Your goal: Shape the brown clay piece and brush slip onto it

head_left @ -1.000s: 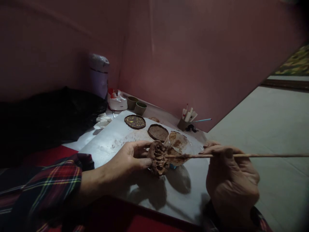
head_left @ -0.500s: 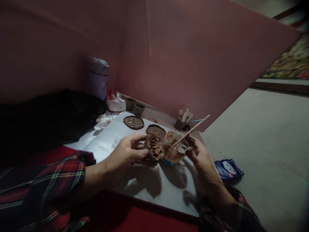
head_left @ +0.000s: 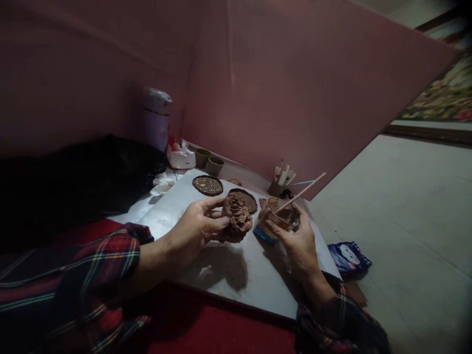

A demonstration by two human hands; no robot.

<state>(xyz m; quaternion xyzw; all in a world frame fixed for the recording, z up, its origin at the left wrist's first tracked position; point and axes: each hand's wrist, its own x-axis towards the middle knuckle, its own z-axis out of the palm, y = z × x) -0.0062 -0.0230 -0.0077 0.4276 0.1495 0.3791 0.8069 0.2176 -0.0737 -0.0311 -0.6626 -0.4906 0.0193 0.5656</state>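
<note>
My left hand (head_left: 204, 220) grips a lump of brown clay (head_left: 238, 216), its surface ridged and pitted, above the white board (head_left: 221, 280). To the right, my right hand (head_left: 297, 236) has its thumb and fingers around a clear cup (head_left: 273, 216) smeared with brown. A thin stick (head_left: 308, 189) leans out of the cup toward the upper right. Behind the lump lies a round brown clay disc (head_left: 248, 199) with a raised rim, partly covered by it. Farther back on the board is a dark disc with yellow specks (head_left: 207, 185). Something blue (head_left: 264, 235) shows below the cup.
Two small dark cups (head_left: 215, 166) and a white container (head_left: 182, 157) stand at the back, near a purple cylinder (head_left: 156, 120). A holder with white tools (head_left: 282, 182) is behind the cup. A black bag (head_left: 84, 182) lies left; a blue packet (head_left: 348, 260) lies right.
My right hand has moved the cup slightly right and away from the clay lump, and its thumb now shows on the near side. The left hand keeps the lump and shifts a little.
</note>
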